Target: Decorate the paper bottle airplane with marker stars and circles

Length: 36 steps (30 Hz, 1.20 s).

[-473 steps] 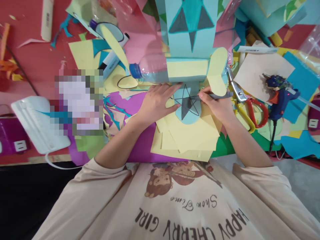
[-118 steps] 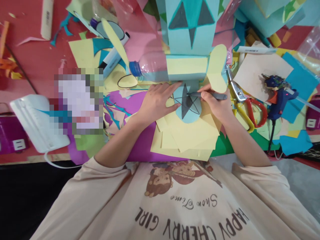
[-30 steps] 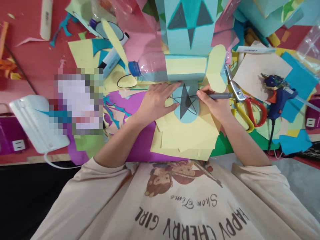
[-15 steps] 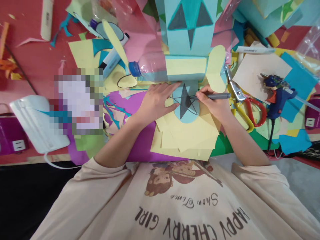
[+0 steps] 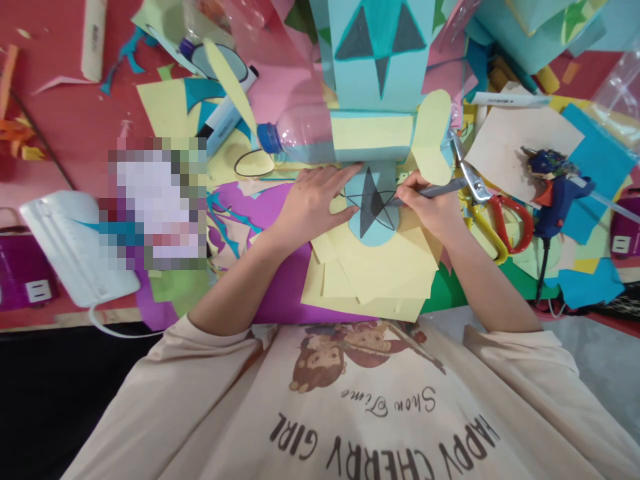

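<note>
A light blue paper piece (image 5: pixel 376 230) with a drawn star, partly filled in dark grey, lies on a pile of yellow paper sheets (image 5: pixel 373 277). My left hand (image 5: pixel 313 203) lies flat with fingers stretched out, pressing the blue piece's left edge. My right hand (image 5: pixel 433 210) is closed on a grey marker (image 5: pixel 433 191), whose tip touches the star's right side. Just beyond stands a plastic bottle (image 5: pixel 300 141) wrapped in blue and yellow paper with a yellow wing (image 5: pixel 433 137).
Red-and-yellow scissors (image 5: pixel 493 207) lie right of my right hand. A blue glue gun (image 5: pixel 557 193) sits further right. A white face mask (image 5: pixel 75 247) lies at left. Markers (image 5: pixel 227 113), a white pen (image 5: pixel 510 100) and coloured paper scraps cover the red table (image 5: pixel 75 127).
More of the star has been filled in dark grey than at first. In the last second the marker's tip has slid slightly lower on the star's right side; my left hand has stayed put.
</note>
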Tool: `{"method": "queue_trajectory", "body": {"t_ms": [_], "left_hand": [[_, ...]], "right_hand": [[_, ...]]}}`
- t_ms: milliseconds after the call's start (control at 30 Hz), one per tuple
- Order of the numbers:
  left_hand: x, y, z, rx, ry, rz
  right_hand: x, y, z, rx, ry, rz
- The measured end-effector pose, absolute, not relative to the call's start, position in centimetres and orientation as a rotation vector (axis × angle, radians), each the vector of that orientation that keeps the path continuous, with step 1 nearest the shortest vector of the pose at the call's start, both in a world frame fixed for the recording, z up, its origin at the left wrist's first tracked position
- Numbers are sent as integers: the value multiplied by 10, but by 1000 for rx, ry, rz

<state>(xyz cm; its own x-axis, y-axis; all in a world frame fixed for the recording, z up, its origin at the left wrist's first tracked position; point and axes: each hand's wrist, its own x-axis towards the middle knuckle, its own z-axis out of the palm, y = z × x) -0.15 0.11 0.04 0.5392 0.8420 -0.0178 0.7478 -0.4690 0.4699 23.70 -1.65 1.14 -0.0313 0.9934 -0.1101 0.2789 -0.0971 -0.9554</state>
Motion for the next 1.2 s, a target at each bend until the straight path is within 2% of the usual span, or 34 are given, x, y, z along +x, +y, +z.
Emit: {"method": "queue_trajectory", "body": {"t_ms": [1200], "left_hand": [[-3, 1, -2, 2379, 1300, 322]], "right_hand": [[242, -15, 3, -1415, -1453, 1144]]}}
